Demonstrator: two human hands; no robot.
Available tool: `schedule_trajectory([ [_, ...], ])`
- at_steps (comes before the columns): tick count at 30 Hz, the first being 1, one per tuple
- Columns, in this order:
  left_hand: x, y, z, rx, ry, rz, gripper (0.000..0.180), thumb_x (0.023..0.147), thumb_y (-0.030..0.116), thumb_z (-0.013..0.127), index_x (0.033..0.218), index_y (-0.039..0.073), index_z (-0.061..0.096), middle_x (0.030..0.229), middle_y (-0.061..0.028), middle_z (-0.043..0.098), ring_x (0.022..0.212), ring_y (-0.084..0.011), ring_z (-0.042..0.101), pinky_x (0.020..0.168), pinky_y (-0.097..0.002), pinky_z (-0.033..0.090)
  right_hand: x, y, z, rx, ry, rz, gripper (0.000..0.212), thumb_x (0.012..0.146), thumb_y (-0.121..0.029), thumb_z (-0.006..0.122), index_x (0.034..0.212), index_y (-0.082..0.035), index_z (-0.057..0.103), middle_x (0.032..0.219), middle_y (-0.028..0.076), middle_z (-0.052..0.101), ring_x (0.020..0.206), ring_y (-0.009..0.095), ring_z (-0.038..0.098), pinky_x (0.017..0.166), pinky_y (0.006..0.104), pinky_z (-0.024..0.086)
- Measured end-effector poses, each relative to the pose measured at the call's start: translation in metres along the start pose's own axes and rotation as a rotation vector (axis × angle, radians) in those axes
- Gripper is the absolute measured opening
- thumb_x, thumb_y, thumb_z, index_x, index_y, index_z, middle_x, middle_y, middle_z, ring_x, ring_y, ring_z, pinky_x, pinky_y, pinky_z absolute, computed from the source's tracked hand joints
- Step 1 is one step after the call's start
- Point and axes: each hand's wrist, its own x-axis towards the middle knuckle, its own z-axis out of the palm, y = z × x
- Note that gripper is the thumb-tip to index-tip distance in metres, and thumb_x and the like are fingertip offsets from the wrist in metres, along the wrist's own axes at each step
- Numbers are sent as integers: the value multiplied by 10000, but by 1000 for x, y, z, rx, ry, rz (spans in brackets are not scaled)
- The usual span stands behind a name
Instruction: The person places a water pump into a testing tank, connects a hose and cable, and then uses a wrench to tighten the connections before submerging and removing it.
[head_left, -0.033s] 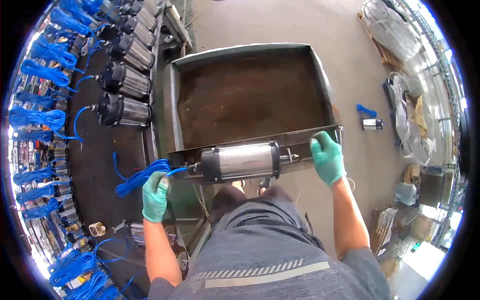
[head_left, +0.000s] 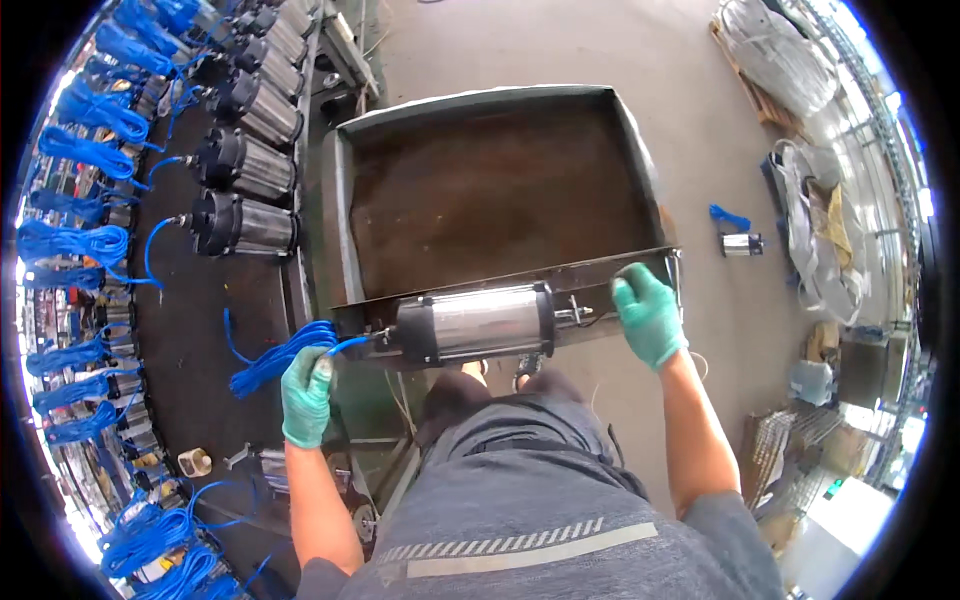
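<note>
Head view: the steel-cased cylindrical motor [head_left: 487,322] lies along the near edge of the rectangular tank [head_left: 345,220]; any marking on its glossy casing is unreadable. The left hand [head_left: 306,400] has its grip closed on the blue cable [head_left: 283,358]; the right hand [head_left: 648,318] is curled beside the tank's near right corner, fingertips partly hidden, so its grip cannot be determined.

Smooth grey-beige floor [head_left: 500,45] spreads across the top centre and down the right of the frame. A dark tabletop [head_left: 185,335] runs along the left. A wooden pallet [head_left: 775,113] lies at upper right; a pale box [head_left: 840,530] sits at lower right. Bright white light glares along both curved side edges.
</note>
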Motion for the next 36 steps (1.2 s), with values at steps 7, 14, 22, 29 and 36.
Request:
schedule_trajectory([
  [7, -24, -1, 12, 18, 70, -21, 253, 1038, 310, 582, 1071, 62, 623, 760, 32, 563, 597, -33, 461, 529, -208, 368, -24, 27, -13, 259, -168, 287, 148, 984, -176, 561, 984, -35, 604, 735, 36, 560, 658, 133, 509, 627, 307, 465],
  [14, -44, -19, 25, 68, 143, -26, 249, 1051, 276, 555, 1098, 39, 614, 871, 6, 586, 761, -78, 517, 686, -252, 434, -16, 32, -16, 1073, 135, 631, 71, 1000, -127, 539, 1035, -69, 559, 694, -15, 422, 532, 100, 396, 476, 269, 365],
  [22, -60, -25, 42, 250, 470, -37, 410, 1001, 193, 633, 1349, 7, 524, 1304, -79, 566, 1150, -203, 559, 1007, -358, 445, -63, 34, -57, 948, 215, 325, 217, 988, -37, 456, 1171, 24, 556, 995, 109, 619, 802, 181, 628, 759, 354, 604],
  [29, -100, 3, 67, 492, 198, 266, 214, 926, 110, 621, 1112, 4, 633, 1106, -157, 633, 1016, -317, 596, 902, -425, 476, -107, 72, -48, 137, 148, 158, 359, 791, 170, 472, 1092, 24, 603, 1066, 161, 629, 973, 279, 690, 858, 353, 567],
  [36, -77, -73, 83, 379, 132, -115, 324, 908, 57, 656, 1219, -12, 602, 1212, -164, 627, 1155, -308, 593, 1045, -411, 444, -97, 147, -10, -394, 108, 58, 152, 892, -104, 660, 1042, -95, 680, 1007, 136, 684, 915, 365, 668, 793, 446, 542],
])
